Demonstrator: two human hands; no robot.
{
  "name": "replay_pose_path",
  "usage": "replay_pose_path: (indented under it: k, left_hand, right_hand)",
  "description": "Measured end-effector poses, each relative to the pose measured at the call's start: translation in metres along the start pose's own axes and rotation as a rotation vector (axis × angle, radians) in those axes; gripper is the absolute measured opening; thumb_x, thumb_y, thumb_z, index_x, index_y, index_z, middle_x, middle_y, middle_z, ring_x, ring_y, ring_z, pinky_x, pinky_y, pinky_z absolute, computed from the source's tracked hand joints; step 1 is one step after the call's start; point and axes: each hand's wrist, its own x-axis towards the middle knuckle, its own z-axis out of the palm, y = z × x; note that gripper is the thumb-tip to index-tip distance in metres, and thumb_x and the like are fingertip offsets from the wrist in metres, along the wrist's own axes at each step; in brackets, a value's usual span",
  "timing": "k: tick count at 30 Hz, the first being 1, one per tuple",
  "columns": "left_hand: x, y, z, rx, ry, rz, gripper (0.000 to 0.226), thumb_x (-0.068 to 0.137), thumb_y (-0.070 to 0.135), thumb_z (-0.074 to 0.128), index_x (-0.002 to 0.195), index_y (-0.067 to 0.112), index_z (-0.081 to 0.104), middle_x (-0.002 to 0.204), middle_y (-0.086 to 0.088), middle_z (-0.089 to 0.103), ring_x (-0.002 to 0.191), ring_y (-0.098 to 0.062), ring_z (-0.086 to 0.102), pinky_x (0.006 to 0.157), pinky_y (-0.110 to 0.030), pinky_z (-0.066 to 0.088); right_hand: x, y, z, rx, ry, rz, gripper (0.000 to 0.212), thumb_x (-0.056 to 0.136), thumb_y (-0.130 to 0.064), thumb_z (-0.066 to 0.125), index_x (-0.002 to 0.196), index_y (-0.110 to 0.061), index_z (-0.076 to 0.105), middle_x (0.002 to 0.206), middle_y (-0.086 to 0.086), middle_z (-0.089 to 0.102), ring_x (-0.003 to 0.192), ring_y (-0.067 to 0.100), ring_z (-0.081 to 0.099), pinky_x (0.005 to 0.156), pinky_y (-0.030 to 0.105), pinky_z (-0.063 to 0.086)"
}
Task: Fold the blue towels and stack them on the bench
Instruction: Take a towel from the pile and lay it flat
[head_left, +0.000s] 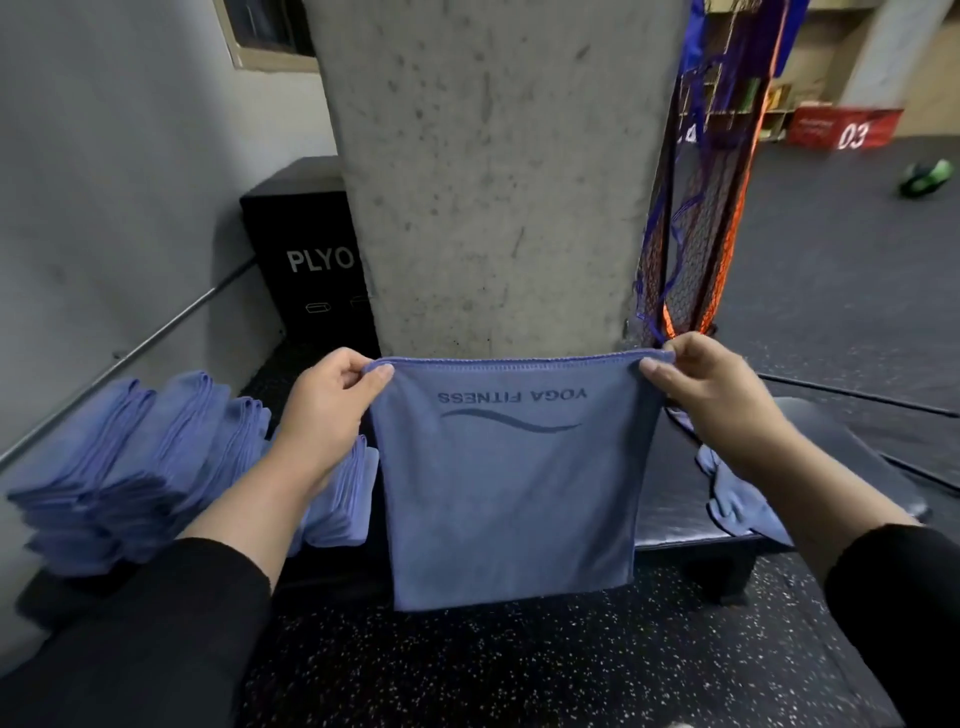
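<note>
A blue towel (511, 483) printed "YOGA FITNESS" upside down hangs flat in front of me, over the black bench (675, 512). My left hand (327, 410) pinches its top left corner and my right hand (722, 400) pinches its top right corner, so the top edge is stretched taut. Stacks of folded blue towels (135, 467) lie in rows on the bench at the left, partly behind my left forearm. A loose crumpled blue towel (743, 501) lies on the bench at the right, under my right forearm.
A grey concrete pillar (493, 171) rises just behind the bench. A black "PLYO" box (306, 254) stands at its left, beside a grey wall with a rail. Blue and orange netting (696, 228) hangs at the pillar's right. Dark speckled floor (519, 670) lies below.
</note>
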Motion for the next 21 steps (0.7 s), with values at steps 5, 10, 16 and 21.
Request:
replay_pose_path:
  k: [5,10,16,21]
  left_hand:
    - [-0.018,0.035,-0.011,-0.095,0.057,0.113,0.019,0.090,0.040,0.068,0.077,0.027,0.068,0.080,-0.011,0.068,0.077,-0.021,0.057,0.076,-0.048,0.050]
    - [-0.018,0.066,-0.028,-0.047,0.118,0.209,0.021,0.100,0.022,0.062,0.079,0.020,0.061,0.080,-0.008,0.067,0.074,-0.019,0.055,0.072,-0.036,0.045]
    - [-0.022,0.079,-0.038,0.008,0.082,0.202,0.020,0.100,0.020,0.063,0.080,0.019,0.062,0.076,-0.002,0.069,0.070,-0.014,0.058,0.072,-0.035,0.048]
    - [-0.027,0.067,-0.041,-0.074,0.005,0.118,0.025,0.091,0.043,0.067,0.081,0.020,0.066,0.077,-0.012,0.060,0.070,-0.022,0.051,0.066,-0.036,0.044]
  right_hand:
    - [-0.010,-0.065,-0.011,-0.169,0.045,-0.159,0.026,0.097,-0.032,0.065,0.087,-0.011,0.054,0.075,-0.002,0.055,0.068,0.010,0.046,0.066,0.033,0.039]
    - [-0.014,-0.100,-0.021,-0.203,0.160,-0.205,0.026,0.094,-0.033,0.068,0.088,-0.011,0.057,0.072,-0.001,0.054,0.056,0.004,0.042,0.056,0.027,0.039]
    - [-0.025,-0.098,-0.024,-0.009,0.118,-0.079,0.032,0.092,-0.035,0.071,0.090,-0.007,0.056,0.084,0.010,0.062,0.073,0.017,0.059,0.070,0.049,0.056]
    - [-0.033,-0.093,-0.018,0.084,0.071,-0.036,0.020,0.094,-0.031,0.070,0.090,-0.015,0.058,0.081,0.008,0.062,0.073,0.021,0.059,0.070,0.048,0.054]
